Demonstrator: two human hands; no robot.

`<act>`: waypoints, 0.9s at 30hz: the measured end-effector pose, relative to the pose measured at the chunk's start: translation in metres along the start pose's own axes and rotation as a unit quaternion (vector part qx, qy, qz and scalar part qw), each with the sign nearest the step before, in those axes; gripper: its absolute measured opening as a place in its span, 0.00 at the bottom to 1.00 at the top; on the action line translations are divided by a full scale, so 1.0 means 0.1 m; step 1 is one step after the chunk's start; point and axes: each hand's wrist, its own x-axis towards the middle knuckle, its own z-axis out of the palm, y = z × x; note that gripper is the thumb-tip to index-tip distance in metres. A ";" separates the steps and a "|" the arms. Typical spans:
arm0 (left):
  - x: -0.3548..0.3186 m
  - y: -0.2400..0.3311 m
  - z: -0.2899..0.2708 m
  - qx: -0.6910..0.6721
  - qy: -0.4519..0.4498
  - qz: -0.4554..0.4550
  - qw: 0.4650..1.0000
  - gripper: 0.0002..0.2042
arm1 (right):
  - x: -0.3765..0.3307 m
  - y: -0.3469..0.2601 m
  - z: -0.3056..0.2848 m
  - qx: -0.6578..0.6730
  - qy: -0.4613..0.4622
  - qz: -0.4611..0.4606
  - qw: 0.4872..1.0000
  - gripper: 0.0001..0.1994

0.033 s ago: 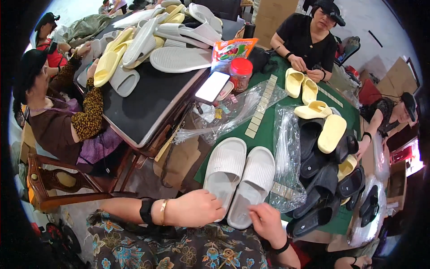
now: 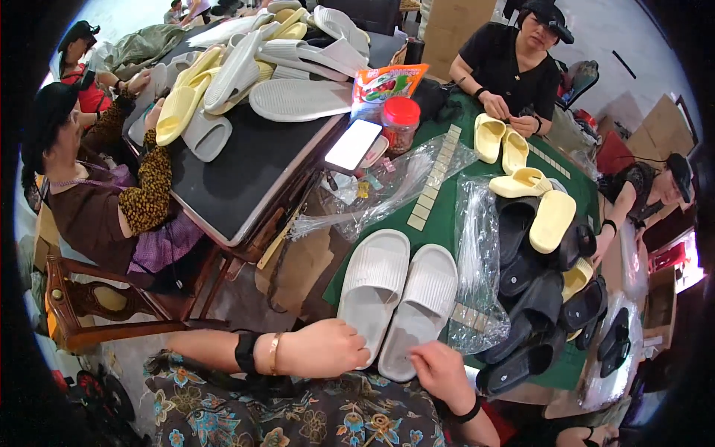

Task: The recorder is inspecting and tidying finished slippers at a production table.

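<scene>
A pair of light grey slides lies side by side before me, toes pointing away: the left slide [image 2: 375, 287] and the right slide [image 2: 424, 302], both with ribbed straps. My left hand [image 2: 322, 349] is closed, knuckles up, over the heel of the left slide. By the heel of the right slide, my right hand [image 2: 441, 370] is closed in a pinch of thumb and forefinger. What either hand holds, if anything, is too small or hidden to make out. A thin, pale strand seems to lie over the left slide.
Clear bags of plastic ties [image 2: 477, 261] lie right of the slides and beyond them. Black slippers [image 2: 525, 320] and yellow clogs [image 2: 553, 221] are heaped at the right. A phone [image 2: 354, 147] and red-lidded jar [image 2: 401, 123] stand farther off. Several co-workers sit around the tables.
</scene>
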 end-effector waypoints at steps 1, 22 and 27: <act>-0.05 -0.02 0.11 0.003 0.001 -0.003 1.000 0.07 | -0.05 0.03 0.05 -0.006 -0.063 0.008 0.998 0.06; 0.39 -2.08 -0.25 0.223 0.331 -0.350 0.847 0.14 | -0.15 0.10 0.32 -0.051 -0.057 0.045 0.996 0.05; 0.46 -2.25 -0.19 0.255 0.299 -0.374 0.840 0.14 | -0.14 0.13 0.33 -0.060 -0.058 0.050 0.995 0.05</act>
